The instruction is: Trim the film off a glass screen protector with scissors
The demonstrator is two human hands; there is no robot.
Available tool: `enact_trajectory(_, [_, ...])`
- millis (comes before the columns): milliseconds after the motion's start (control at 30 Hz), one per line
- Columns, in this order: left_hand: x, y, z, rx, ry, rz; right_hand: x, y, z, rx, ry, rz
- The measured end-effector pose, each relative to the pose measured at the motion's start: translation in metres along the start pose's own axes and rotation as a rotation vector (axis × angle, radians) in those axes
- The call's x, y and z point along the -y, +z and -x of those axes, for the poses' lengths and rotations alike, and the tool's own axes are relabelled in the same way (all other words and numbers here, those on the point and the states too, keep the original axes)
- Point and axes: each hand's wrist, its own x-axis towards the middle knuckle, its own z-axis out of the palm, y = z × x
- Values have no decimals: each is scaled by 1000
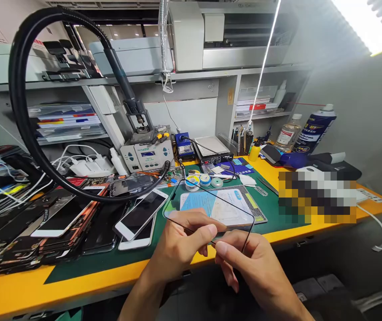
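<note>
Above the mat [110, 263], hands [184, 240] pinch a thin black frame [253, 227].

Thin black round-cornered frame [222, 200], held in mid-air

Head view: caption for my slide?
Left hand and right hand hold a thin black rounded-rectangular loop above a green work mat.

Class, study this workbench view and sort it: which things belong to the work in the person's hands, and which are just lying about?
In use: left hand, right hand, thin black frame held between them.

Lying about: white phone, soldering station, reels, spray can, green mat.
</note>
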Motion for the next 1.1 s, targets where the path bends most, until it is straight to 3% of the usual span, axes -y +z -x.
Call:
enact_trajectory(133, [-4, -5, 2, 3, 4, -8, 3, 0, 1, 59, -12, -7])
enact_trajectory(367, [-2, -15, 5, 28, 60, -89, -2, 7, -2, -65, 5, -8])
enact_trajectory(667, [-3, -17, 7, -17, 48, -24, 1, 15, -2, -192, 61, 64])
enact_trajectory(833, [-2, -19, 6, -52, 20, -18, 5, 18, 1, -164, 15, 0])
enact_trajectory(1100, [0, -19, 3, -54, 22, -46, 1, 16, -1, -209, 80, -95])
